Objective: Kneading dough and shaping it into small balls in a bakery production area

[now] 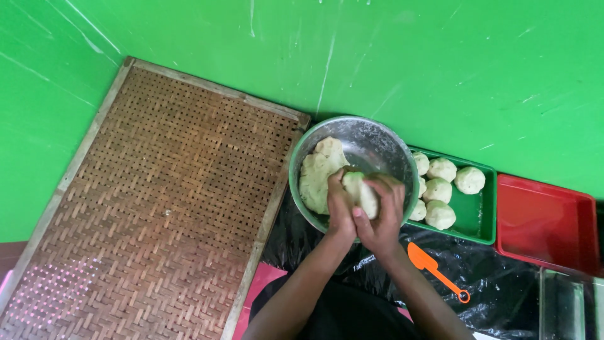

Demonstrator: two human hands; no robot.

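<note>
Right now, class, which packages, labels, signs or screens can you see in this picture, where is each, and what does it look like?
None in view: no package, label, sign or screen.
Nearest kind: empty red tray, far right, rectangular.
Green tray, beside the metal bowl, rectangular, holding dough balls.

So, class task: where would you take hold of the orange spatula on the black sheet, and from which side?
Probably by the thin handle, not the broad blade. The orange spatula lies flat on the black sheet, its handle running toward the lower right, so come from above on the right, fingers pinching across the handle. The right hand is nearest.
</note>
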